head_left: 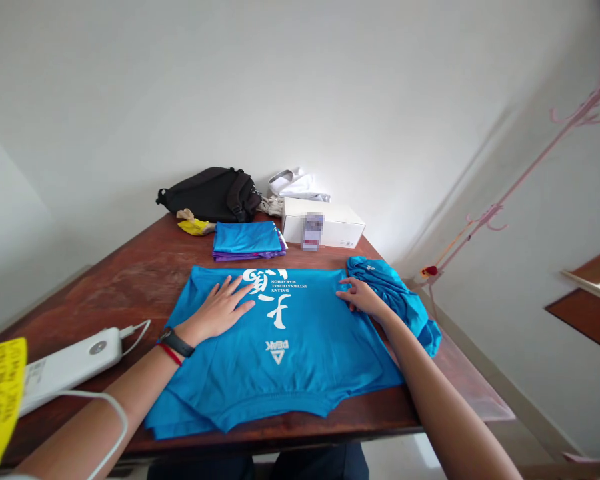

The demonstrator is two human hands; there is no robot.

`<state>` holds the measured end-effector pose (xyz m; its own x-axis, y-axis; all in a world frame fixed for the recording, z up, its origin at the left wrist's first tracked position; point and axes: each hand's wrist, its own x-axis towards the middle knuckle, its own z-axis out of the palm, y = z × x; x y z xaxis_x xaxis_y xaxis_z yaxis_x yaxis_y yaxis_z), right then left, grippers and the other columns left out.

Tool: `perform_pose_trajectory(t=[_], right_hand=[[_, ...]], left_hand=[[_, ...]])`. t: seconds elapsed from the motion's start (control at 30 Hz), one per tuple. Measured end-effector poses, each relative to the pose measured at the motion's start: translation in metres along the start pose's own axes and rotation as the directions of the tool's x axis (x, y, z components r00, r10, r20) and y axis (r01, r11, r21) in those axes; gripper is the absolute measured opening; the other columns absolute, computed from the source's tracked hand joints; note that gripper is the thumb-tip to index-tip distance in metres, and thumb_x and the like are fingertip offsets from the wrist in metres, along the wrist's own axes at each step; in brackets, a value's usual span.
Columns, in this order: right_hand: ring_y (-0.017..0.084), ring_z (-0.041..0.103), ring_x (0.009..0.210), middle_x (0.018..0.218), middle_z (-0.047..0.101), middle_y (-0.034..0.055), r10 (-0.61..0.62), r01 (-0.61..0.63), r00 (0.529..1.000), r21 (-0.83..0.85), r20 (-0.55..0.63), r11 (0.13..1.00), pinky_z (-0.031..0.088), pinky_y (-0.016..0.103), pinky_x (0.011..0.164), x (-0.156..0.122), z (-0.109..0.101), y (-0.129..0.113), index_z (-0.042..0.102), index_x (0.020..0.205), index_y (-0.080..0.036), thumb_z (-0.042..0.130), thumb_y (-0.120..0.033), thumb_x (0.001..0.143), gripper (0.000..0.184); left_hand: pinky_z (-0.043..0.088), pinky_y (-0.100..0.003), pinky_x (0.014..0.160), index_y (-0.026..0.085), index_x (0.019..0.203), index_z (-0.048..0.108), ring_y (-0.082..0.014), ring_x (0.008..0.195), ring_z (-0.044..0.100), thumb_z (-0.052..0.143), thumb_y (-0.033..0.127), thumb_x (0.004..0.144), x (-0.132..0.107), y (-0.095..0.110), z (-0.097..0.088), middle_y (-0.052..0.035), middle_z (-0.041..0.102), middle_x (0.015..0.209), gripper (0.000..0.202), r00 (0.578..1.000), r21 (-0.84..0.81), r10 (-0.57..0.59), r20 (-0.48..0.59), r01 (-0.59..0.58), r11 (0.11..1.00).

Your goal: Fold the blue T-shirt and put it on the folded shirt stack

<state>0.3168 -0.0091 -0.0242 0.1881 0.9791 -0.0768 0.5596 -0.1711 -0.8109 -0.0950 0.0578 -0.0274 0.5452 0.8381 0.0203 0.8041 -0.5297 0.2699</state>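
Fingers of the left hand point(215, 311) splayed open and flat on a blue T-shirt point(300, 360), gripping nothing; fingers of the right hand point(363, 298) likewise released, tips resting at the shirt's right edge. Against that edge, a bunched blue garment point(387, 293). Behind the blue T-shirt, a folded blue-and-purple cloth stack point(247, 241), a white box point(330, 223) and a black bag point(210, 195). Left of the blue T-shirt, a white power bank point(70, 360) with its cable, all on a wooden table point(130, 300).

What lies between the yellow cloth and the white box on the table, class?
The head view shows a folded stack of blue and purple garments on the wooden table, between the yellow cloth and the white box.
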Motion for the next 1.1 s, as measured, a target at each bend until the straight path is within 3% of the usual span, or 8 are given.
perform_pose_trajectory(t=[0.27, 0.43, 0.57, 0.77, 0.87, 0.97, 1.1], right_hand=[[0.013, 0.060, 0.048, 0.060, 0.061, -0.0058, -0.084, 0.086, 0.995, -0.040, 0.061, 0.995, 0.044, 0.022, 0.047, 0.001, -0.003, 0.006, 0.066, 0.118, -0.016, 0.071, -0.028, 0.084, 0.036], [0.013, 0.057, 0.045, 0.056, 0.058, -0.0066, -0.087, 0.091, 0.995, -0.072, 0.055, 0.993, 0.042, 0.022, 0.044, 0.002, -0.002, 0.008, 0.065, 0.120, -0.014, 0.071, -0.032, 0.084, 0.040], [0.014, 0.056, 0.044, 0.053, 0.058, -0.0059, -0.084, 0.088, 0.995, -0.104, 0.044, 0.991, 0.041, 0.022, 0.043, 0.004, -0.002, 0.011, 0.067, 0.115, -0.014, 0.072, -0.038, 0.084, 0.040], [0.016, 0.058, 0.043, 0.057, 0.062, -0.0021, -0.093, 0.082, 0.994, -0.183, -0.049, 0.980, 0.044, 0.025, 0.045, 0.008, -0.002, 0.017, 0.072, 0.100, -0.017, 0.062, -0.045, 0.088, 0.032], [0.020, 0.066, 0.058, 0.069, 0.070, 0.0026, -0.147, 0.104, 0.975, -0.242, -0.168, 0.965, 0.051, 0.029, 0.058, 0.011, -0.005, 0.018, 0.073, 0.097, -0.019, 0.058, -0.047, 0.089, 0.033], [0.027, 0.071, 0.090, 0.097, 0.074, 0.0101, -0.244, 0.164, 0.933, -0.294, -0.263, 0.942, 0.055, 0.036, 0.082, 0.014, -0.005, 0.016, 0.072, 0.106, -0.018, 0.052, -0.047, 0.092, 0.038], [0.030, 0.063, 0.118, 0.127, 0.067, 0.0136, -0.381, 0.303, 0.904, -0.336, -0.195, 0.892, 0.047, 0.043, 0.104, 0.018, 0.005, 0.012, 0.069, 0.122, -0.019, 0.052, -0.049, 0.094, 0.045]], left_hand=[[0.019, -0.063, 0.119, 0.023, 0.161, 0.027, -0.0392, 0.155, 0.013, 0.027, 0.065, 0.100, 0.008, -0.031, -0.003, -0.0156, 0.016, 0.169, 0.074, 0.963, 0.109, -0.264, -0.048, 0.268, 0.957], [0.021, -0.060, 0.120, 0.020, 0.161, 0.026, -0.0397, 0.155, 0.013, 0.025, 0.070, 0.097, 0.008, -0.045, -0.006, -0.0166, 0.014, 0.169, 0.081, 0.937, 0.122, -0.346, -0.054, 0.350, 0.929], [0.021, -0.063, 0.118, 0.022, 0.161, 0.028, -0.0380, 0.155, 0.013, 0.022, 0.072, 0.096, 0.008, -0.054, -0.010, -0.0171, 0.014, 0.169, 0.082, 0.917, 0.089, -0.393, -0.060, 0.397, 0.913], [0.021, -0.064, 0.118, 0.024, 0.161, 0.028, -0.0447, 0.153, 0.017, 0.023, 0.073, 0.095, 0.008, -0.062, -0.013, -0.0164, 0.014, 0.169, 0.082, 0.896, 0.079, -0.440, -0.060, 0.444, 0.893], [0.021, -0.065, 0.118, 0.023, 0.161, 0.029, -0.0467, 0.152, 0.017, 0.024, 0.072, 0.096, 0.009, -0.061, -0.013, -0.0175, 0.014, 0.169, 0.082, 0.893, 0.073, -0.446, -0.064, 0.450, 0.890], [0.020, -0.067, 0.117, 0.021, 0.159, 0.035, -0.0483, 0.152, 0.013, 0.030, 0.068, 0.097, 0.009, -0.056, -0.016, -0.0152, 0.013, 0.169, 0.078, 0.925, 0.089, -0.359, -0.122, 0.370, 0.925], [0.020, -0.056, 0.122, 0.023, 0.157, 0.039, -0.0352, 0.156, 0.014, 0.032, 0.063, 0.099, 0.011, -0.044, -0.018, -0.0070, 0.018, 0.169, 0.071, 0.983, 0.076, -0.013, -0.183, 0.028, 0.997]])
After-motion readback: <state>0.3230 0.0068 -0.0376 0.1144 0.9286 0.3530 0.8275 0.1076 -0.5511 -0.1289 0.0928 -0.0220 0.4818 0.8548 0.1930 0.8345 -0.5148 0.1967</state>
